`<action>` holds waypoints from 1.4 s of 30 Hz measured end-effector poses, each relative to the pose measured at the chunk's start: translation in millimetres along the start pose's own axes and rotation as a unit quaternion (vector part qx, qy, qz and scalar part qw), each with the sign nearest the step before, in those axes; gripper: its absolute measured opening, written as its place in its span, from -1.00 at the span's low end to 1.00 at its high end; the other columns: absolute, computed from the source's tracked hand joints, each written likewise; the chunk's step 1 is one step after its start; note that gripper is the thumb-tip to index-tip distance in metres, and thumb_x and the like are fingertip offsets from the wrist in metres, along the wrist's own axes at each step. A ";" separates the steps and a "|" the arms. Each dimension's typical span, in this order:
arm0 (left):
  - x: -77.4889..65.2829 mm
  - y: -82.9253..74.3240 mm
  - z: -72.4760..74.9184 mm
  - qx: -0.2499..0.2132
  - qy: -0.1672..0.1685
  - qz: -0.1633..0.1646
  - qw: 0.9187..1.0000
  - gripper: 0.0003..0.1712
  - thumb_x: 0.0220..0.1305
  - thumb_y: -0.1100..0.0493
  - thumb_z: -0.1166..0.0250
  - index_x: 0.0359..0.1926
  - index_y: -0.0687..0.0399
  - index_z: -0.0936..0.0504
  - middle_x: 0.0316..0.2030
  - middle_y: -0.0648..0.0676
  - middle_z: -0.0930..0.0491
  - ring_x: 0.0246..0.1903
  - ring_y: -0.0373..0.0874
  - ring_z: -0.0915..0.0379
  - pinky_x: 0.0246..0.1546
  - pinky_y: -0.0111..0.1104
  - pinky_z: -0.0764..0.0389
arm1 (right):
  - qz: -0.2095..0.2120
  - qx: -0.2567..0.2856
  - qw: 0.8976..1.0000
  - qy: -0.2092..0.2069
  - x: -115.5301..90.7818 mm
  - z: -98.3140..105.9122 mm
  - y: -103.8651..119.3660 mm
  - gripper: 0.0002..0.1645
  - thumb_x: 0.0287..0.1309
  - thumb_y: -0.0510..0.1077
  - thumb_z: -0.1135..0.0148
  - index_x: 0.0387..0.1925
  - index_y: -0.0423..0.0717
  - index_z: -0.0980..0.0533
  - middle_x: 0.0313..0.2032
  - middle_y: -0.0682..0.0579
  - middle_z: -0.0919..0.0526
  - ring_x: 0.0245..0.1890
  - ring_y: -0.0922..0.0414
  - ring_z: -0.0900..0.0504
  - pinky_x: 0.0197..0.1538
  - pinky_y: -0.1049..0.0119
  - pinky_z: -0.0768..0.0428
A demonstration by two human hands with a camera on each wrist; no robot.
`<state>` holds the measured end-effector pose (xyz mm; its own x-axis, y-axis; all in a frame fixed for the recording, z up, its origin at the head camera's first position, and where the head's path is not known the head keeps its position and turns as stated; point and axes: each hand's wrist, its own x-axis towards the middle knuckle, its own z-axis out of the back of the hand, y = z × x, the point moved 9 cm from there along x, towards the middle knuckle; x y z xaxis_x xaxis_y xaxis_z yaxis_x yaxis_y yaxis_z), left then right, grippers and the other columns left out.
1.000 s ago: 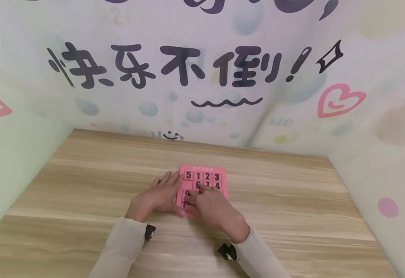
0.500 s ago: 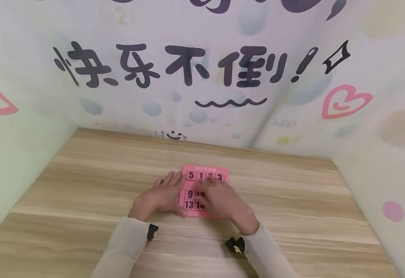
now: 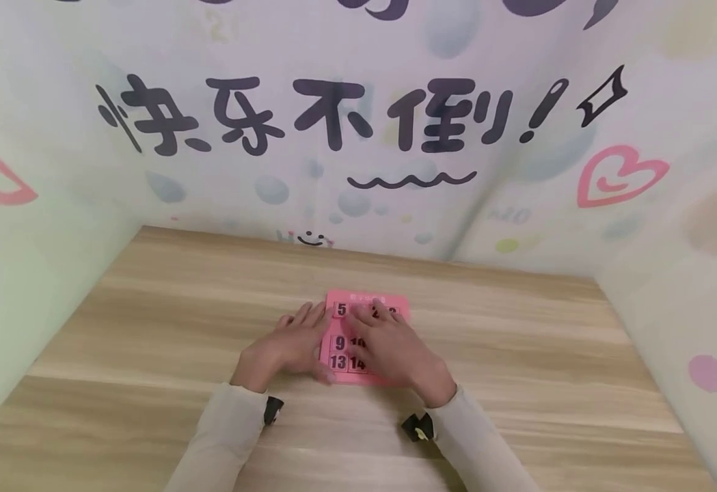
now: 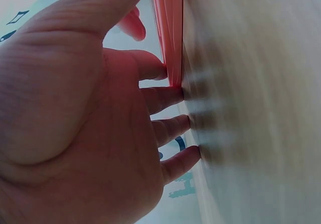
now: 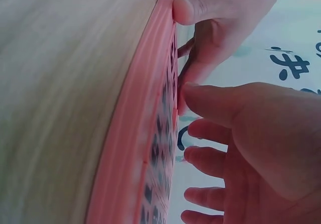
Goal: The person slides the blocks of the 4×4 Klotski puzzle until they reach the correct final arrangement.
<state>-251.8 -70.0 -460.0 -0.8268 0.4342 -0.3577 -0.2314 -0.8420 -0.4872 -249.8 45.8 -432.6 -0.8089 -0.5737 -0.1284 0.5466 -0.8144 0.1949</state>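
Observation:
A pink number slide puzzle lies flat on the wooden table, with black-numbered tiles. Tiles 5, 9, 13 and 14 show at its left; a gap separates 5 from 9. My left hand steadies the board, its thumb at the near left corner and its extended fingers spread along the left side. In the left wrist view, fingertips meet the board's edge and the table. My right hand is over the middle and right tiles, fingers loosely bent, covering several of them. Exact fingertip contact with the tiles cannot be made out.
The wooden table extends around the puzzle on all sides. A printed white backdrop with dark lettering rises behind it, and pale walls stand left and right. Both sleeves carry dark wrist straps.
My right hand has moved from the lower left tiles up toward the top rows, uncovering 13 and 14 and covering the middle tiles. The left hand keeps its place on the board's left side.

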 end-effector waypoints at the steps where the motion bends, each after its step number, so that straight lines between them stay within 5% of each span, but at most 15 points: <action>1: -0.5 0.6 -0.9 -0.001 0.001 0.001 1.000 0.37 -0.02 -0.22 -0.51 0.57 0.15 0.14 0.59 0.16 0.30 0.56 0.16 0.49 0.52 0.10 0.28 | 0.001 0.001 1.000 0.001 0.6 -1.3 0.4 -0.28 0.43 0.20 -0.02 0.49 0.05 -0.22 0.51 0.01 -0.14 0.52 -0.23 -0.01 0.48 -0.22 -0.06; 18: -0.4 1.0 4.7 0.012 -0.005 0.005 1.000 0.36 -0.02 -0.23 -0.51 0.58 0.13 0.13 0.59 0.16 0.29 0.56 0.16 0.50 0.51 0.12 0.26 | -0.020 0.007 1.000 0.017 14.6 -9.1 4.4 -0.29 0.44 0.23 0.03 0.51 0.15 -0.19 0.53 0.04 -0.10 0.55 -0.15 0.09 0.52 -0.19 0.00; 42: -1.6 -0.1 -0.9 0.006 0.000 0.007 1.000 0.38 -0.04 -0.23 -0.53 0.58 0.14 0.12 0.59 0.16 0.27 0.56 0.18 0.49 0.51 0.12 0.25 | -0.016 0.006 1.000 0.012 10.3 -9.7 9.8 -0.39 0.45 0.18 0.01 0.43 0.16 -0.32 0.47 0.05 -0.23 0.52 -0.18 -0.03 0.49 -0.18 -0.10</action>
<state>-250.0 -70.4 -460.1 -0.8304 0.4220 -0.3639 -0.2254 -0.8516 -0.4732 -250.6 31.0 -441.5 -0.8204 -0.5495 -0.1579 0.5177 -0.8312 0.2025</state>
